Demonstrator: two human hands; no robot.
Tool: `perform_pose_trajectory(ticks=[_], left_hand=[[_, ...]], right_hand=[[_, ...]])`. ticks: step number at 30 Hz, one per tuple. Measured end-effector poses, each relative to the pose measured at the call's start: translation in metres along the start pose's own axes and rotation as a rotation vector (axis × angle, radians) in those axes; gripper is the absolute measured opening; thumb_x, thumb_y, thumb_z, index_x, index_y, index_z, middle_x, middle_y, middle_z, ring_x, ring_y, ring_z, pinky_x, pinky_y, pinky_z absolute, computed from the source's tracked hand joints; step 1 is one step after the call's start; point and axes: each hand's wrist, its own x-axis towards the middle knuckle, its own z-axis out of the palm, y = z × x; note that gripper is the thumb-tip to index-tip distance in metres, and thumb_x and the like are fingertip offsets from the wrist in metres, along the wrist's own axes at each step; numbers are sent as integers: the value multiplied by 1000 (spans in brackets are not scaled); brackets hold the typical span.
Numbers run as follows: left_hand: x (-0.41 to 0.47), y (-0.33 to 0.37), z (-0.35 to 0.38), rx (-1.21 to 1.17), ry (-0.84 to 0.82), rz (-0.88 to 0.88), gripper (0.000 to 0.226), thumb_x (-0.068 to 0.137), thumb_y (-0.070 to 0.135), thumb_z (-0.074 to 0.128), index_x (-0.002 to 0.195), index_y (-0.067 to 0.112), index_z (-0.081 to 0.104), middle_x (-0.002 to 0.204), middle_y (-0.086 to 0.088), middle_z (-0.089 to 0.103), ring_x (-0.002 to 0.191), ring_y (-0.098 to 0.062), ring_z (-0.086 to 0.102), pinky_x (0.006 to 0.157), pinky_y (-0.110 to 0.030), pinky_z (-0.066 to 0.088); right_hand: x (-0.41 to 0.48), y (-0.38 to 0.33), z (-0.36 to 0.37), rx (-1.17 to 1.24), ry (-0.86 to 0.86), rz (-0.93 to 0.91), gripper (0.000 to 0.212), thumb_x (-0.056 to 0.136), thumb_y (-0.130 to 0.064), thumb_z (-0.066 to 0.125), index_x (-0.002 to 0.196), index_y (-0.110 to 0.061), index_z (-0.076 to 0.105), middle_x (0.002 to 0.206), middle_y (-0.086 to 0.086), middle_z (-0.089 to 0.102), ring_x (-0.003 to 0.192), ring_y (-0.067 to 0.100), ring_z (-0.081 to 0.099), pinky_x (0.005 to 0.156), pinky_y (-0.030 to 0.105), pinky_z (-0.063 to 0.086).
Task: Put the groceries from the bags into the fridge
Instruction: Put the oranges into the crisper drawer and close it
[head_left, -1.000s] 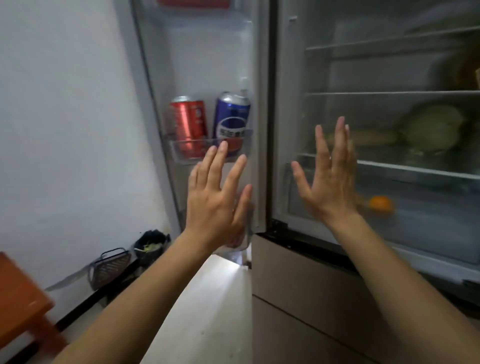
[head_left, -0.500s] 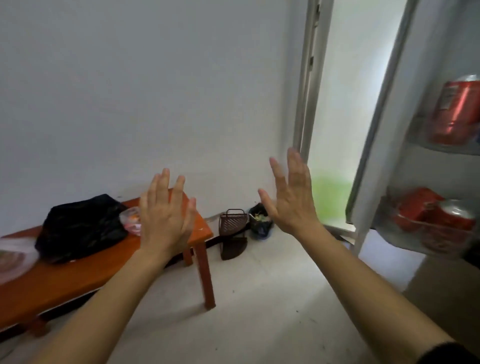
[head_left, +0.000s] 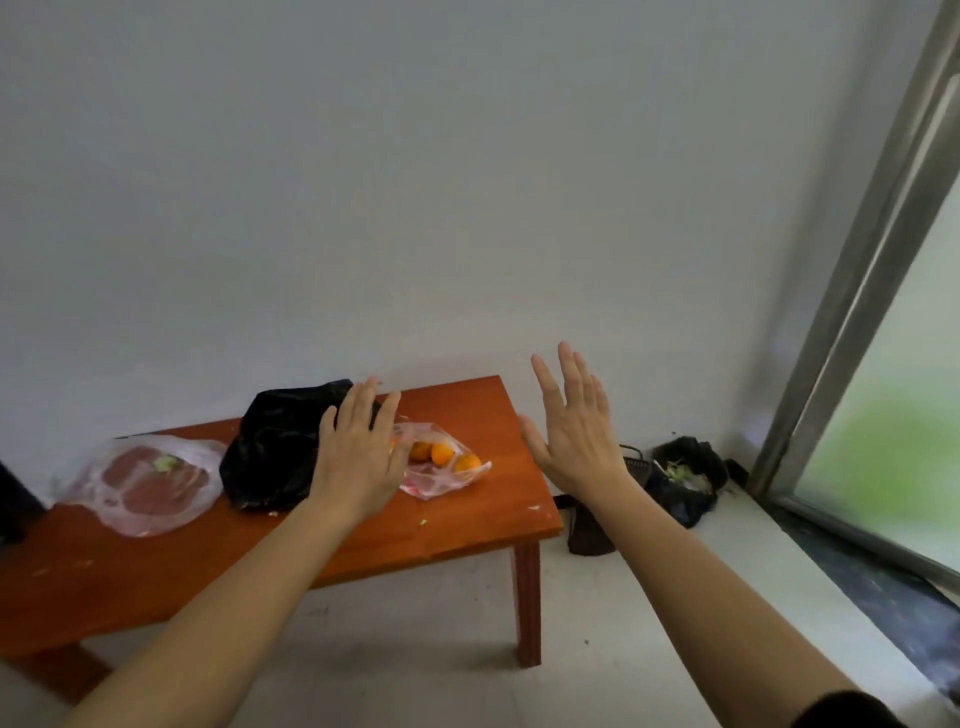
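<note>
Closer now: crumpled black bag, wooden table.

An orange wooden table is being shown across the lower left of the frame, against a plain pale wall filling the upper part. At centre right, a brown basket and a dark bin of green scraps are being seen on the pale floor, near a metal window frame.
</note>
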Motion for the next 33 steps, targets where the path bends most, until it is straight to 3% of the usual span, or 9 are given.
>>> perform_pose_trajectory(ticks=[8,12,16,22,26,28,30,33], left_hand=[[85,-40,57,25,-135,48,55,101,37,25,144,11,47,154,-12,40,144,-29,34,116,-45,29],[128,-71,109,-10,-246,96,46,103,29,36,146,14,44,153,-6,39,142,-24,34,115,-37,29],[160,-105,172,-114,-378,140,42,100,21,44,141,11,48,147,-7,44,135,-24,40,111,-35,35],[202,-149,268,-286,-642,239,36,97,14,41,130,12,56,138,-5,52,130,-24,44,106,-40,40],[214,-169,320,-350,-844,216,21,94,8,44,108,11,59,120,-8,59,114,-27,54,91,-45,47],[220,-175,343,-384,-926,193,28,92,5,45,113,12,61,123,-9,60,117,-29,53,93,-47,46],[228,-175,358,-407,-947,182,42,92,4,45,131,15,57,144,-7,51,132,-29,45,104,-45,42],[252,-173,375,-365,-869,163,58,94,3,44,150,16,37,157,-2,36,145,-23,30,115,-38,31]], right_hand=[[88,9,93,143,-201,-29,59,102,-30,48,155,-12,29,160,16,29,144,34,33,111,49,40],[120,4,157,153,-307,-89,56,97,-11,52,151,-11,39,155,13,38,142,31,39,108,44,44],[143,-6,222,99,-494,-83,61,93,-4,53,151,-15,38,156,6,39,143,25,38,111,38,43],[167,-19,309,33,-801,12,54,93,-3,50,145,-19,48,136,6,55,121,27,56,93,38,51],[163,-25,365,49,-968,52,36,93,-24,58,129,-26,58,123,1,66,109,25,65,87,36,53],[160,-29,387,54,-1084,65,39,92,-12,52,130,-20,59,124,6,66,113,30,64,92,41,52],[163,-31,401,67,-1158,86,51,90,2,46,138,-14,53,135,12,59,122,34,57,97,45,49],[175,-23,417,63,-1018,105,51,94,-12,51,145,-17,44,149,6,44,137,30,42,106,45,43]])
